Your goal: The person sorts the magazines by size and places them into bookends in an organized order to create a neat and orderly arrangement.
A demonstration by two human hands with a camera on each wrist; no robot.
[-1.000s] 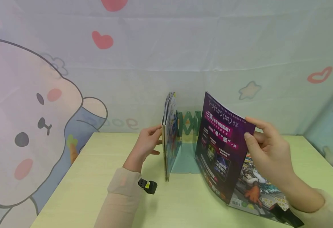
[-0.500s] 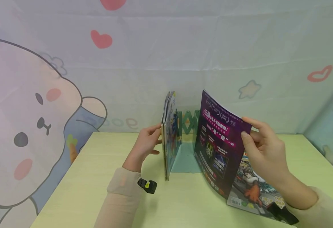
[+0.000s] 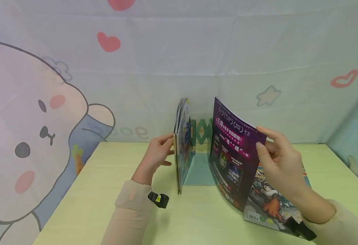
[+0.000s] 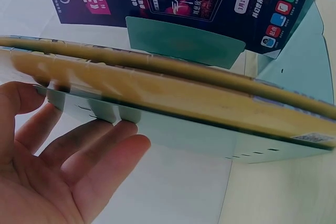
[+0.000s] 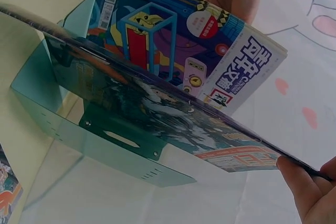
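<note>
Several thin magazines point(image 3: 183, 143) stand upright against the left side of a green expandable bookend point(image 3: 201, 170). My left hand point(image 3: 154, 154) touches their outer left side. In the left wrist view, its spread fingertips point(image 4: 137, 142) rest against the green panel and the spines point(image 4: 173, 90). My right hand point(image 3: 281, 163) pinches the upper near corner of a purple-backed magazine point(image 3: 234, 156) between thumb and fingers. That magazine is upright, slightly bowed, with its far lower part at the bookend's right side. In the right wrist view, its illustrated front point(image 5: 157, 111) faces the green end panel point(image 5: 121, 153).
Another magazine point(image 3: 269, 204) with a comic-style cover lies flat on the pale table point(image 3: 90, 204), partly under my right arm. Behind the table hangs a cloth point(image 3: 166, 51) printed with a cartoon animal and hearts. Each wrist carries a small black camera point(image 3: 159, 199).
My right hand has moved left with the purple-backed magazine, bringing it closer to the bookend. My left hand and the standing magazines have stayed nearly still.
</note>
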